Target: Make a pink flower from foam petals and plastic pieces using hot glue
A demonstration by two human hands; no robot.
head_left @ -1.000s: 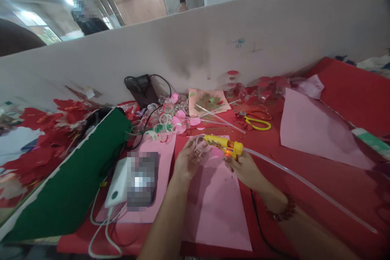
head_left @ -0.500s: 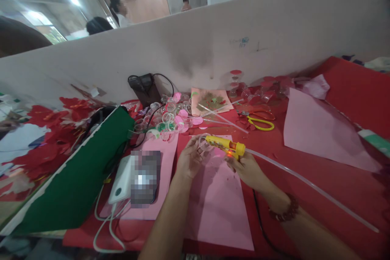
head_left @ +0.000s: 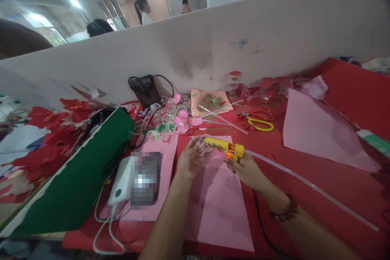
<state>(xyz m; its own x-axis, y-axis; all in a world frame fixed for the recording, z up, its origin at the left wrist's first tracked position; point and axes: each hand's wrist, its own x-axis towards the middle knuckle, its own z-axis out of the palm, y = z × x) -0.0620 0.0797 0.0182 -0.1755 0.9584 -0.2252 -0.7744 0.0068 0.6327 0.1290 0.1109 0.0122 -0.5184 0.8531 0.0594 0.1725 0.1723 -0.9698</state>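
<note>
My right hand (head_left: 243,168) is closed round the handle of a yellow hot glue gun (head_left: 221,145), its small light glowing orange-red. A long clear glue stick (head_left: 298,176) runs out of the gun's back end toward the lower right. The nozzle points left, at a clear plastic cup (head_left: 203,142) that the fingers of my left hand (head_left: 190,158) grip by its side. Nozzle and rim overlap in view; I cannot tell whether they touch. Pink paper sheet (head_left: 217,211) lies beneath both hands.
Clear cups (head_left: 167,118) with pink discs are heaped behind my left hand. Scissors (head_left: 258,124) with yellow and orange handles lie beyond the gun. A power bank (head_left: 120,183) and a phone (head_left: 146,178) sit at left, beside a green board (head_left: 76,178). People are behind the low wall (head_left: 183,48).
Both hands keep their hold, with the cup and glue gun almost still. The view has shifted slightly. Beyond the wall, a person has moved to the right.
</note>
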